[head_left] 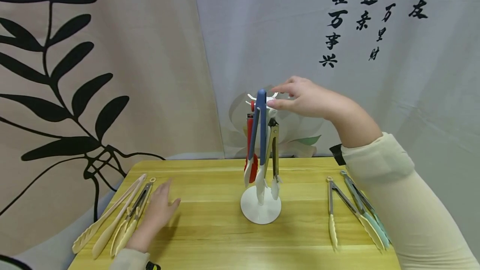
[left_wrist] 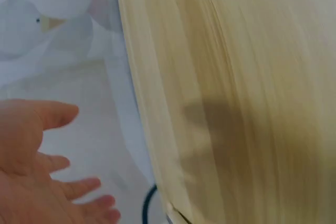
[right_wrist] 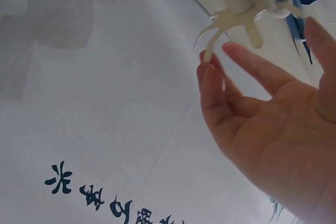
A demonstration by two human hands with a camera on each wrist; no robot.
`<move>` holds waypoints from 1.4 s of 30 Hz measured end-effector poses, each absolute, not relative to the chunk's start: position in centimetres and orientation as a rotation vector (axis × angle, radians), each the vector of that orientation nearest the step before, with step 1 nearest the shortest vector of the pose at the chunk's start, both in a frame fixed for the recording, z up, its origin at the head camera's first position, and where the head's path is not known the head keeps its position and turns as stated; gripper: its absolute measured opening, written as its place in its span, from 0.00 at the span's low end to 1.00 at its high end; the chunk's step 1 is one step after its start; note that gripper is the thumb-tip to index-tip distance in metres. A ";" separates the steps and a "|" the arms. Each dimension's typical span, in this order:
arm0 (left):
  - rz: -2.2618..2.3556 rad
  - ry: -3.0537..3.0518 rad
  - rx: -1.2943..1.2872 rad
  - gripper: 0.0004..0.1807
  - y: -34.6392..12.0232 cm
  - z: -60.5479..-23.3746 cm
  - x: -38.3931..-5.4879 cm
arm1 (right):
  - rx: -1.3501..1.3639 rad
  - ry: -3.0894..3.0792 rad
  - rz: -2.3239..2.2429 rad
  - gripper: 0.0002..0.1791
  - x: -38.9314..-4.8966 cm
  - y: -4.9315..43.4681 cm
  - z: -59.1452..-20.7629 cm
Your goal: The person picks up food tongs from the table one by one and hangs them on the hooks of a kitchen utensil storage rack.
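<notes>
A white rotating-style utensil stand (head_left: 261,206) stands upright near the table's middle, its white hooks (right_wrist: 231,19) spreading out at the top. Blue-handled tongs (head_left: 262,132) with pale tips hang in front, red tongs (head_left: 250,145) on the left and gold-coloured tongs (head_left: 275,149) on the right. My right hand (head_left: 300,97) is up at the hooks, fingers loosely spread and slightly bent; in the right wrist view, fingertips (right_wrist: 207,69) meet one hook's end. Over the table's left side, my left hand (head_left: 159,211) holds nothing, its fingers extended beside cream tongs (head_left: 138,209).
Long cream tongs (head_left: 108,216) lie at the table's far left. On the right lie grey-handled cream tongs (head_left: 352,209) and light blue tongs (head_left: 369,211), partly behind the right sleeve. A curtain (head_left: 161,66) with printed leaves and writing hangs behind the wooden table (head_left: 210,236).
</notes>
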State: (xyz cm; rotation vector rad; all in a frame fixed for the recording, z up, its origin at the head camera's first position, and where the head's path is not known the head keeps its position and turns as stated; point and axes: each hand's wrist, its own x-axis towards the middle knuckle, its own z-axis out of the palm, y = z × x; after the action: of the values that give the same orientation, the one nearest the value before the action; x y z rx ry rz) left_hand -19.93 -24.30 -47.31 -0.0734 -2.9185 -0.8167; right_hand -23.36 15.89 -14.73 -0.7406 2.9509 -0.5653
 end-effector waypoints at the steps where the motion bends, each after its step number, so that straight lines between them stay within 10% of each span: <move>1: -0.794 -2.935 -0.036 0.42 -24.7 -47.4 -19.8 | -0.724 2.959 -0.540 0.36 -23.3 15.7 -14.7; 15: -0.718 -3.293 0.551 0.54 -29.8 -48.8 -19.1 | -0.705 2.974 -0.333 0.35 -23.7 14.7 -15.2; 42: -0.633 -3.292 0.601 0.46 -30.8 -49.3 -19.4 | -0.723 2.817 -0.543 0.33 -24.5 15.5 -15.0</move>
State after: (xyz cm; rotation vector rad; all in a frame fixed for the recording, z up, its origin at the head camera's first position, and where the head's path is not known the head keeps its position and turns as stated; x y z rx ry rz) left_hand -19.37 -30.75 -49.30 0.6014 -3.2917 -0.6327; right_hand -24.50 15.55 -14.96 -0.7228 2.8175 -0.5431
